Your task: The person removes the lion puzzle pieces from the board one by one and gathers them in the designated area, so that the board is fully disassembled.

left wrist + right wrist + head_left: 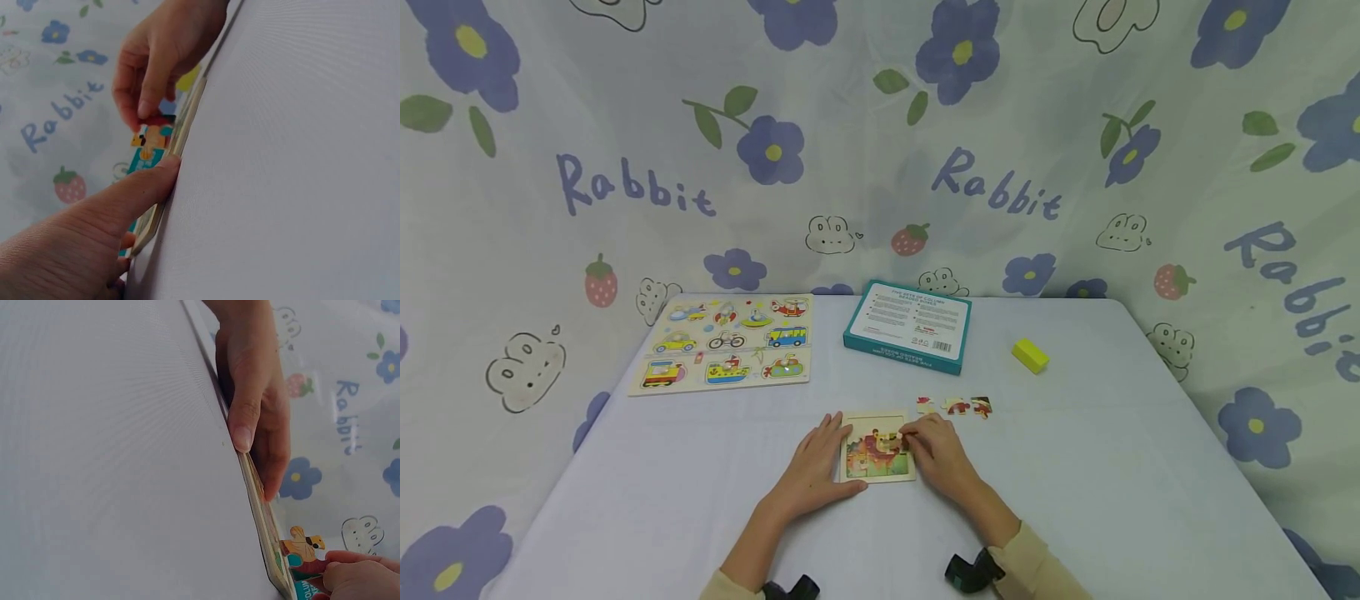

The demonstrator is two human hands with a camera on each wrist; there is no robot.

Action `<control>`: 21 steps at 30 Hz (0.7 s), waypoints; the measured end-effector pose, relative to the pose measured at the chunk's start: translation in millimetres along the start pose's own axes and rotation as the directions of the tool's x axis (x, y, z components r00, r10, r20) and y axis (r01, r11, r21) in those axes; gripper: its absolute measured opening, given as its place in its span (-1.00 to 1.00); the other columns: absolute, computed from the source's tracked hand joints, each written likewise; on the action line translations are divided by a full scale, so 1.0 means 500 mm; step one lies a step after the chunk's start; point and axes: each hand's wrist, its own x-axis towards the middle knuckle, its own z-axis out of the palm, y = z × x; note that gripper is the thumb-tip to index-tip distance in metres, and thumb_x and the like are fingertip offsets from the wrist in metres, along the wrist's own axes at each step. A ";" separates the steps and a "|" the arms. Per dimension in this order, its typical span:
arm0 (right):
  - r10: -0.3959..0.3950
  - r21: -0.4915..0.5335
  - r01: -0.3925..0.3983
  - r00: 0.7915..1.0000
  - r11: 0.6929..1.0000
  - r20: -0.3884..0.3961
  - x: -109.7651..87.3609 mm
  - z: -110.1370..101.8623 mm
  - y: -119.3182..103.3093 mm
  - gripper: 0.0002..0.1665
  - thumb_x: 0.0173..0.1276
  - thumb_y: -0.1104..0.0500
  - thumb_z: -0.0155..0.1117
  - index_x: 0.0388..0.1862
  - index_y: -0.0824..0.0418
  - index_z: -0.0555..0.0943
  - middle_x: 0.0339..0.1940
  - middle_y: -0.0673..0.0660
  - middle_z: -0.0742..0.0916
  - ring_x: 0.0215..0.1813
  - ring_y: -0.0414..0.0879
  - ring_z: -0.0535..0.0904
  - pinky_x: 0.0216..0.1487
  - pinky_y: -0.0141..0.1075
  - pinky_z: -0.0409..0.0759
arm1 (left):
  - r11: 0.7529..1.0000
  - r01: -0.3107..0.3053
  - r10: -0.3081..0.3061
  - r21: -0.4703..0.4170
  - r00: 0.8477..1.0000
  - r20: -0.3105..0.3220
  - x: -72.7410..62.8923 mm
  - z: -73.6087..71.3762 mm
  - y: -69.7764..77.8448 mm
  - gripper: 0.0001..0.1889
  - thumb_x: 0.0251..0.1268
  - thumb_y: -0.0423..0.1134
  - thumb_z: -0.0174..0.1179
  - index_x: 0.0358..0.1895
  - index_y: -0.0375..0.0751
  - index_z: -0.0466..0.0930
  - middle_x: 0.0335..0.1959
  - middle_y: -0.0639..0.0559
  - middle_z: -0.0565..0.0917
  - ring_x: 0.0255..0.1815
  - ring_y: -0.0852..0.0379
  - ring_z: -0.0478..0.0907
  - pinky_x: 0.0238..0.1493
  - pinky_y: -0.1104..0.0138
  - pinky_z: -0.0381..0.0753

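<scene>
A small wooden jigsaw puzzle tray (880, 478), partly filled with a colourful picture, lies on the table. My left hand (811, 471) rests along its left side with fingers extended; the thumb touches its near edge. At the tray's right side, my right hand (942, 454) pinches a puzzle piece between thumb and fingers. In the left wrist view that puzzle piece (156, 136) stands tilted up above the tray, showing a yellow and orange figure with teal and dark red. Beyond the right hand lie several loose puzzle pieces (957, 406) in a row.
At the back left lies a vehicle puzzle board (700, 371). A teal box (910, 321) lies flat at the back middle, with a yellow block (1030, 356) to its right. A printed curtain (865, 167) hangs behind the white table (1112, 467).
</scene>
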 end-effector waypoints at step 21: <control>0.229 -0.005 -0.230 0.971 0.973 -0.067 0.000 -0.030 0.010 -0.81 0.17 0.36 0.25 -0.27 0.13 0.63 -0.31 -0.08 0.67 -0.15 -0.16 0.52 -0.06 -0.09 0.43 | 1.000 0.005 -0.005 -0.009 1.000 0.016 0.000 -0.002 0.003 -0.03 -0.12 0.27 0.27 0.33 -0.25 0.20 0.43 -0.13 0.06 0.44 -0.04 -0.14 0.34 0.03 -0.10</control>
